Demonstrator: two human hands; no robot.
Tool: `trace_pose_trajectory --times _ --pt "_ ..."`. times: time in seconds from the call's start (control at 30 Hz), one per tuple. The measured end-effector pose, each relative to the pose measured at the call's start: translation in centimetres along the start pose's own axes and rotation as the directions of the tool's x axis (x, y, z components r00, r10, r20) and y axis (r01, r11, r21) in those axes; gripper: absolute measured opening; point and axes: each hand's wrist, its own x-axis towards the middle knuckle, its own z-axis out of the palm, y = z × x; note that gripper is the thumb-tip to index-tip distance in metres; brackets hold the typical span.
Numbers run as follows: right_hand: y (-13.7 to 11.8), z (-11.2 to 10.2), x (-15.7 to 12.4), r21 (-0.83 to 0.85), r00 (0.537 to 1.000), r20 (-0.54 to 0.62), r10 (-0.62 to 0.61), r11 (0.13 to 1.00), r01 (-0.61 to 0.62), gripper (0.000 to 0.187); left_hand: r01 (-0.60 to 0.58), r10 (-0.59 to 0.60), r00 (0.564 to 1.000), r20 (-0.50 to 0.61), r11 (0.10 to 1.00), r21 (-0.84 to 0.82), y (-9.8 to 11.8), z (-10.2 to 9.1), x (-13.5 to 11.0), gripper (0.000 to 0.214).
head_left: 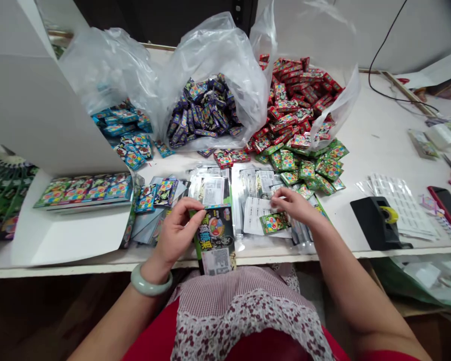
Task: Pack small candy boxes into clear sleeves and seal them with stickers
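Observation:
My left hand grips a black printed pouch with colourful lettering and a clear lower window. The thumb lies on its front near the top, and the pouch hangs at the table's front edge. My right hand has its fingertips pinched together at the upper right edge of a white sheet of printed labels. What is between those fingertips is too small to make out. On the sheet lies a small green box. Beneath and behind it are flat pouches with clear windows.
Behind stand clear bags holding blue boxes, purple boxes and red boxes. Loose green boxes lie to the right. A white carton stands left. Right are a tape dispenser, label sheets and a phone.

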Motion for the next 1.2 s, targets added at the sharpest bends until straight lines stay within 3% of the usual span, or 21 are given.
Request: trace_pose_trajectory --times 0.1,0.17,0.27,0.37,0.53,0.87,0.97,1.03,1.13,1.2 --pt "-2.5 -0.9 -0.8 0.209 0.995 0.081 -0.056 0.977 0.038 0.022 -0.007 0.007 1.0 0.007 1.0 -0.013 0.1 0.3 -0.1 0.008" --pt "-5.5 -0.6 -1.4 0.213 0.969 0.139 -0.206 0.961 0.174 0.022 -0.017 0.017 1.0 0.013 1.0 -0.01 0.4 0.5 -0.2 0.008" --pt "-10.4 1.1 -1.6 0.193 0.879 0.263 -0.398 0.914 0.356 0.017 -0.018 0.018 0.999 0.04 1.0 -0.002 0.7 0.7 -0.3 0.006" --pt "-13.6 3.0 -0.9 0.137 0.836 0.358 -0.417 0.909 0.395 0.013 -0.005 0.007 0.997 0.078 1.0 -0.015 0.8 0.6 -0.3 0.003" --pt "-14.3 4.7 1.0 0.094 0.838 0.492 -0.236 0.971 0.218 0.012 0.005 0.001 0.996 0.089 0.998 -0.058 0.8 0.5 -0.2 0.005" --pt "-14.3 5.2 1.8 0.03 0.859 0.476 -0.187 0.98 0.196 0.015 -0.004 0.003 1.0 -0.012 0.996 -0.091 0.6 1.3 0.0 0.011" --pt "-14.0 5.8 2.2 0.092 0.866 0.48 -0.141 0.99 0.11 0.014 -0.005 0.002 0.999 -0.035 0.995 -0.099 0.5 1.3 -0.3 0.011" --pt "-13.7 6.3 2.3 0.191 0.847 0.529 -0.053 0.98 -0.057 0.013 0.074 -0.077 0.997 -0.023 0.989 -0.127 0.4 1.4 -0.9 0.019" --pt "-13.3 6.7 2.1 0.28 0.76 0.647 0.063 0.907 -0.314 0.017 0.269 -0.226 0.957 0.181 0.926 -0.265 0.5 1.0 -2.4 0.037" --pt "-13.2 6.5 2.1 0.294 0.71 0.703 0.051 0.888 -0.354 0.02 0.315 -0.227 0.934 0.278 0.888 -0.334 1.3 -0.3 -3.3 0.038"
